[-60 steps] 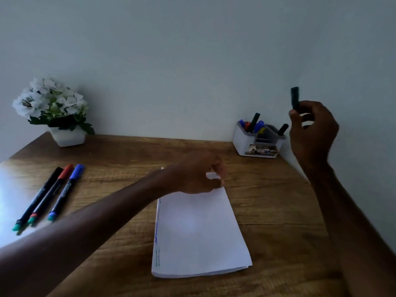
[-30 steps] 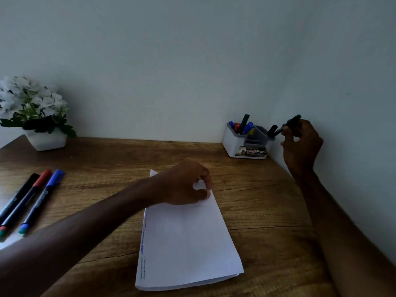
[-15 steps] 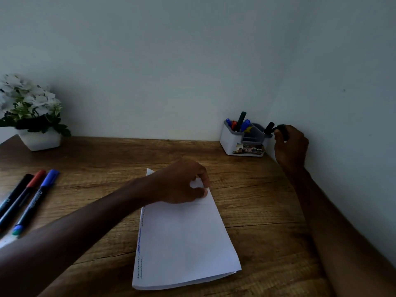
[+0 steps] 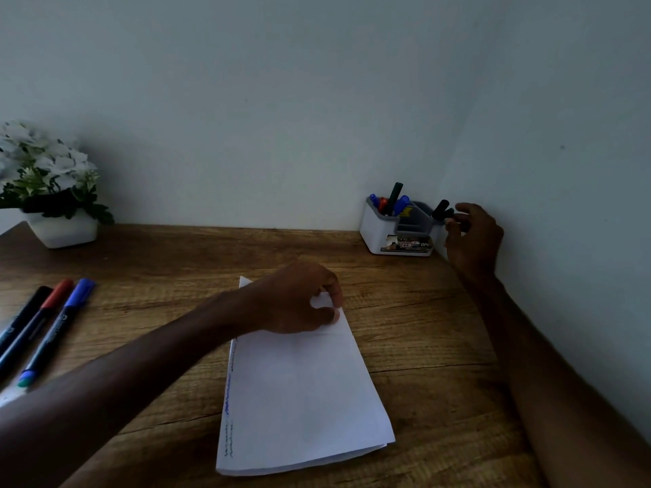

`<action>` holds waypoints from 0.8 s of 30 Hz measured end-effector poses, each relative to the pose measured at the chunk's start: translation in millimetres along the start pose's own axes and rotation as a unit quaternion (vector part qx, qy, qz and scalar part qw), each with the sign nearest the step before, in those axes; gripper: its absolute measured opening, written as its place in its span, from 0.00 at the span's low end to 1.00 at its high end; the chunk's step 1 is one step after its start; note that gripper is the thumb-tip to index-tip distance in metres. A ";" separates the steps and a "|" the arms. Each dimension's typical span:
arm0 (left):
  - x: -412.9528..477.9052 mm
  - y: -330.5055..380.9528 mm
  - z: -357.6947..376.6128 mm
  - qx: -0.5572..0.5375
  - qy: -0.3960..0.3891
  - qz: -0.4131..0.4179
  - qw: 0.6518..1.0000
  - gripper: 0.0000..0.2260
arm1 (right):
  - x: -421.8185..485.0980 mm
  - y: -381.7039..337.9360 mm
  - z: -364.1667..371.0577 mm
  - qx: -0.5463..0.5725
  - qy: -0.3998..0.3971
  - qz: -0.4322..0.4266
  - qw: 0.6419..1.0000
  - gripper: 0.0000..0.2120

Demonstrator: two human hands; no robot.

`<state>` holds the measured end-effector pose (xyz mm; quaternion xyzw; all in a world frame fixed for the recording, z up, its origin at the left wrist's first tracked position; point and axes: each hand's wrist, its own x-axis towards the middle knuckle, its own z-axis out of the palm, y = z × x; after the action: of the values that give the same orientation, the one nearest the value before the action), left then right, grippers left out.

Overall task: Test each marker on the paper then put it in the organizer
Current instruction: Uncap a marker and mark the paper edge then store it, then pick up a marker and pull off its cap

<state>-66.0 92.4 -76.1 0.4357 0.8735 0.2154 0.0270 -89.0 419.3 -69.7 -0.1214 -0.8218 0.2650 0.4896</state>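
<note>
A folded white paper (image 4: 303, 392) lies on the wooden desk (image 4: 422, 329), with squiggles of ink along its left edge. My left hand (image 4: 296, 301) rests on the paper's top end, thumb and curled fingers pinching the edge there. At the back right stands a white and grey organizer (image 4: 378, 234) with several markers upright in it. Two black markers (image 4: 440, 208) lean in its right compartment. My right hand (image 4: 473, 234) hovers beside them with fingers loosely spread, fingertips right at one cap. A black, a red and a blue marker (image 4: 67, 318) lie together at the desk's left.
A white pot of white flowers (image 4: 45, 177) stands at the back left. A wall (image 4: 563, 241) runs close along the desk's right edge, right behind the organizer and my right arm.
My right hand carried a black marker from up in the air down to the organizer's right compartment, and its fingers have loosened from it. My left hand stayed on the paper.
</note>
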 end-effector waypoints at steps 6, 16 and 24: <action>0.0 -1.9 -0.2 -0.002 0.006 0.002 1.000 0.10 | -9.6 -9.1 -2.0 -0.010 0.024 0.032 0.999 0.10; -6.0 2.3 -15.1 -0.010 0.052 0.007 0.999 0.09 | -45.0 -77.6 -6.2 -0.064 -0.036 -0.037 0.997 0.13; -39.5 -7.7 -44.8 -0.016 0.176 -0.066 0.982 0.04 | -109.6 -162.7 6.6 0.107 -0.202 -0.227 0.947 0.16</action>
<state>-57.9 42.0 -44.1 0.3324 0.8879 0.2998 -0.1060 -31.2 231.9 -63.1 0.1774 -0.8762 0.2526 0.3702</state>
